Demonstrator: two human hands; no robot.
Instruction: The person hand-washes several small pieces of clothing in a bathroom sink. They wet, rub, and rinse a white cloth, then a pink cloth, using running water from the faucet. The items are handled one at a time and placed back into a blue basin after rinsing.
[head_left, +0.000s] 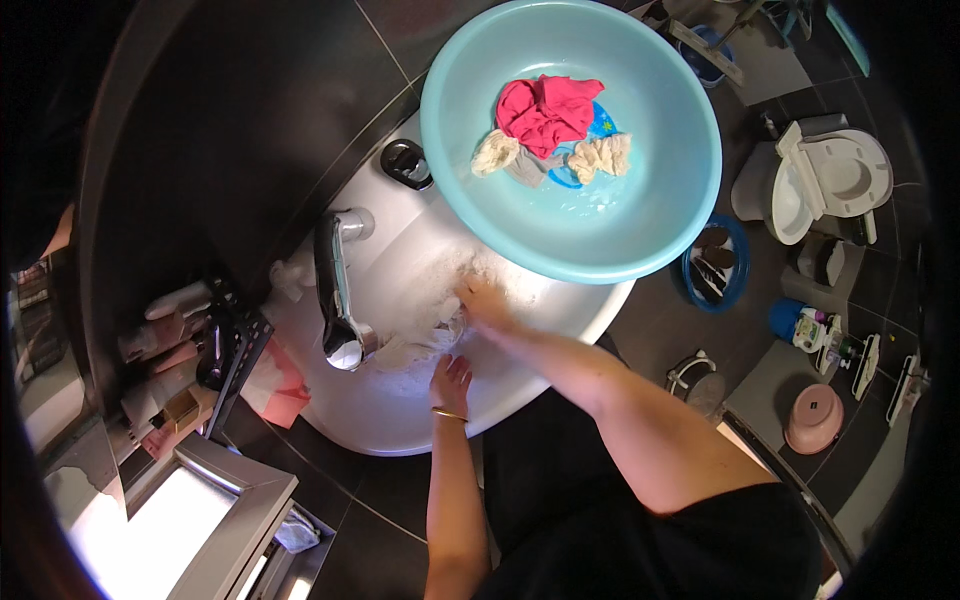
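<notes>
Both my hands are inside a white washbasin (517, 382) with soapy water and foam (409, 304). My right hand (484, 304) is in the suds, slightly blurred, against a wet whitish cloth (448, 330). Foam and blur hide whether its fingers grip the cloth. Lower down, my left hand (451, 380), with a gold-coloured bangle (448, 413) at the wrist, has its fingers apart beside the cloth's near edge. A chrome faucet (341, 289) reaches over the basin from the left.
A light-blue plastic tub (660, 112) overlaps the basin's far side, holding a red cloth (547, 112), cream cloths (495, 153) and a grey cloth (531, 168). A black oval object (406, 164) lies beside it. Right, on the floor, stand a blue basin (739, 281) and a toilet (847, 172).
</notes>
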